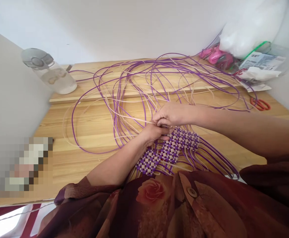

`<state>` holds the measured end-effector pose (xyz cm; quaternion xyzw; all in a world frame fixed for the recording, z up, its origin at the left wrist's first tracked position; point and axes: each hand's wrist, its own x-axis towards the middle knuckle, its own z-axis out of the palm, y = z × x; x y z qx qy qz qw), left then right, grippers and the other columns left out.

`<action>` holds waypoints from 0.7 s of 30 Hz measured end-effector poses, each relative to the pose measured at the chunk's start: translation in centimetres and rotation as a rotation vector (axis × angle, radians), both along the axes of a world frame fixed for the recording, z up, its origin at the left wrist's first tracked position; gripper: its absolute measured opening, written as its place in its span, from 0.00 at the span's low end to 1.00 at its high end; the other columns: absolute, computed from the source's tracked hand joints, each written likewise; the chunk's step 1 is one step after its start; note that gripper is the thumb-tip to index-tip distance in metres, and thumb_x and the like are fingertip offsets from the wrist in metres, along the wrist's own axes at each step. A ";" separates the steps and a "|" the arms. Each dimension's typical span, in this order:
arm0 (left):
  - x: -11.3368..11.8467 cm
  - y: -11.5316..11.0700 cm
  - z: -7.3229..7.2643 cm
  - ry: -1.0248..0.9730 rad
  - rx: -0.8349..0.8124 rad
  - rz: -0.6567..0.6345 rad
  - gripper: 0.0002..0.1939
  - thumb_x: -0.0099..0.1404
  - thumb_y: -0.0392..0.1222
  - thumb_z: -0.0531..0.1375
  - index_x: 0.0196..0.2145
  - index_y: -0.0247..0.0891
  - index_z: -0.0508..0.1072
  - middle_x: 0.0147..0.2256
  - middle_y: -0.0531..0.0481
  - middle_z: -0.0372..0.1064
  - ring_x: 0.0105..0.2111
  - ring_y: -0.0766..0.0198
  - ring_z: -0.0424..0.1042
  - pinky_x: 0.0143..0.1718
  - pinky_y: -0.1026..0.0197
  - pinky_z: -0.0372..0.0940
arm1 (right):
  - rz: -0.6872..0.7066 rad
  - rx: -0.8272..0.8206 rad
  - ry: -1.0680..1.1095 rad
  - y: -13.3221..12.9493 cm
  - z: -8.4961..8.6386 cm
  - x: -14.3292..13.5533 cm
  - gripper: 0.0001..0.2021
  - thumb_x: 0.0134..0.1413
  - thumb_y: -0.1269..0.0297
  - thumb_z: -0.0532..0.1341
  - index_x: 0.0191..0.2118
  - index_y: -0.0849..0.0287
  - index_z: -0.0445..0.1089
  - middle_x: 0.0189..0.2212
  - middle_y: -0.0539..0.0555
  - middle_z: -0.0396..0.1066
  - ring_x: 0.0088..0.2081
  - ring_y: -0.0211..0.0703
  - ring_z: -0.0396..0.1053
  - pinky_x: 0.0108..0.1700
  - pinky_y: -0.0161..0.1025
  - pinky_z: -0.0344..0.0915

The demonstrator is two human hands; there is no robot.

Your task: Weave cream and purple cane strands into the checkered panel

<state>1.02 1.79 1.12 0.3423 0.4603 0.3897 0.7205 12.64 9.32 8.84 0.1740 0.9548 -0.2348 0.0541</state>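
Note:
A woven piece [170,147] in purple and beige checks lies at the table's front edge, close to my body. Long purple and beige strands [134,66] run from it and loop over the table. My left hand [155,132] rests on the upper left part of the weave, its fingers closed on it. Just above, my right hand [166,115] has its fingers pinched together among the strands, touching my left hand. What the right fingertips hold is too small to make out, probably a strand.
A clear bottle [57,77] stands at the back left. Orange-handled scissors [260,104] lie at the right, below plastic bags [261,66] and a pink bundle [217,56]. A blurred object [27,162] is at the left edge. Walls [124,29] border the wooden table [67,168].

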 end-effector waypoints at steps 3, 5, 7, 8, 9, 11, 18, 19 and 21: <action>-0.4 0.2 0.1 -0.040 -0.046 -0.032 0.15 0.46 0.29 0.72 0.32 0.34 0.75 0.32 0.51 0.72 0.30 0.68 0.73 0.27 0.66 0.73 | 0.032 -0.025 0.034 0.5 -0.7 0.2 0.10 0.54 0.71 0.55 0.29 0.59 0.74 0.24 0.47 0.71 0.25 0.34 0.60 0.30 0.34 0.50; -0.5 0.2 0.3 -0.067 -0.060 -0.017 0.13 0.48 0.29 0.70 0.33 0.35 0.76 0.34 0.51 0.72 0.33 0.67 0.72 0.28 0.64 0.74 | 0.054 -0.027 0.046 0.8 -1.1 0.3 0.11 0.55 0.70 0.55 0.30 0.59 0.74 0.24 0.47 0.71 0.26 0.34 0.60 0.31 0.34 0.50; -0.5 0.3 0.4 -0.074 -0.072 0.022 0.12 0.51 0.28 0.69 0.33 0.36 0.76 0.36 0.51 0.72 0.35 0.67 0.72 0.30 0.62 0.75 | 0.073 -0.034 0.055 1.0 -1.3 0.2 0.11 0.56 0.69 0.54 0.30 0.59 0.74 0.24 0.48 0.71 0.26 0.34 0.60 0.31 0.34 0.51; -0.5 0.3 0.4 -0.071 -0.079 0.035 0.11 0.51 0.28 0.68 0.34 0.36 0.76 0.36 0.51 0.72 0.35 0.67 0.72 0.30 0.61 0.76 | 0.075 -0.036 0.060 1.0 -1.3 0.2 0.11 0.57 0.69 0.54 0.30 0.59 0.74 0.24 0.48 0.70 0.26 0.34 0.60 0.32 0.34 0.51; -0.5 0.3 0.5 -0.066 -0.084 0.040 0.11 0.52 0.28 0.68 0.34 0.36 0.76 0.36 0.51 0.72 0.35 0.67 0.71 0.31 0.61 0.76 | 0.067 -0.031 0.069 1.0 -1.2 0.1 0.11 0.58 0.68 0.54 0.30 0.59 0.73 0.24 0.48 0.70 0.27 0.35 0.60 0.32 0.34 0.51; -0.5 0.4 0.5 -0.056 -0.098 0.024 0.08 0.53 0.28 0.67 0.32 0.35 0.75 0.34 0.51 0.71 0.34 0.68 0.71 0.30 0.61 0.76 | 0.005 0.007 0.094 0.8 -0.5 0.3 0.12 0.59 0.66 0.54 0.31 0.60 0.73 0.25 0.49 0.70 0.27 0.35 0.60 0.32 0.34 0.51; -0.5 0.7 0.3 -0.050 -0.155 -0.040 0.11 0.58 0.28 0.64 0.21 0.31 0.67 0.26 0.51 0.65 0.27 0.71 0.67 0.27 0.66 0.74 | -0.202 -0.020 -0.420 -0.3 3.1 4.3 0.22 0.60 0.52 0.57 0.21 0.60 0.70 0.16 0.50 0.66 0.20 0.36 0.58 0.28 0.37 0.49; -0.5 0.7 0.3 -0.050 -0.149 -0.040 0.11 0.58 0.28 0.64 0.21 0.31 0.67 0.26 0.52 0.65 0.27 0.71 0.67 0.27 0.66 0.74 | -0.178 -0.036 -0.480 -0.3 3.2 5.1 0.19 0.59 0.54 0.59 0.22 0.60 0.72 0.17 0.50 0.68 0.21 0.36 0.59 0.28 0.37 0.50; -0.4 0.6 0.1 -0.047 -0.127 -0.036 0.11 0.58 0.29 0.65 0.22 0.30 0.67 0.26 0.52 0.64 0.26 0.73 0.66 0.26 0.68 0.73 | -0.246 0.122 -0.330 0.1 2.9 6.4 0.10 0.57 0.60 0.61 0.29 0.59 0.75 0.25 0.52 0.74 0.26 0.39 0.65 0.31 0.38 0.55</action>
